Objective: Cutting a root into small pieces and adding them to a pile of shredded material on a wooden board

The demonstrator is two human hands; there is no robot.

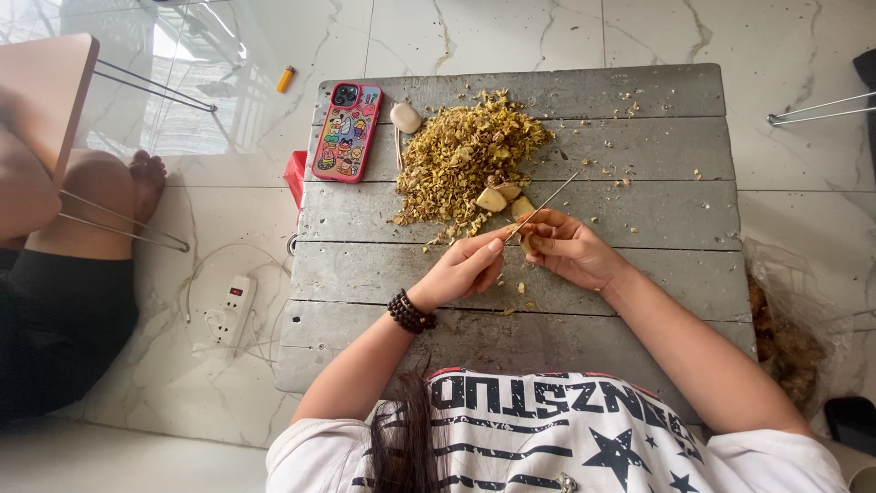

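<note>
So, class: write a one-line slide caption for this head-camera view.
Two bare hands, left hand and right hand, work a thin metal skewer beside a heap of yellowish scraps on a grey wooden table.

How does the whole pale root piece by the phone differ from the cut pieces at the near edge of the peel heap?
The whole pale piece lies alone beside the phone, rounded, smooth and whitish. The cut pieces are yellower, show flat faces and sit clustered against the peel heap, closer to both hands. All rest on the grey wooden table, untouched.
</note>
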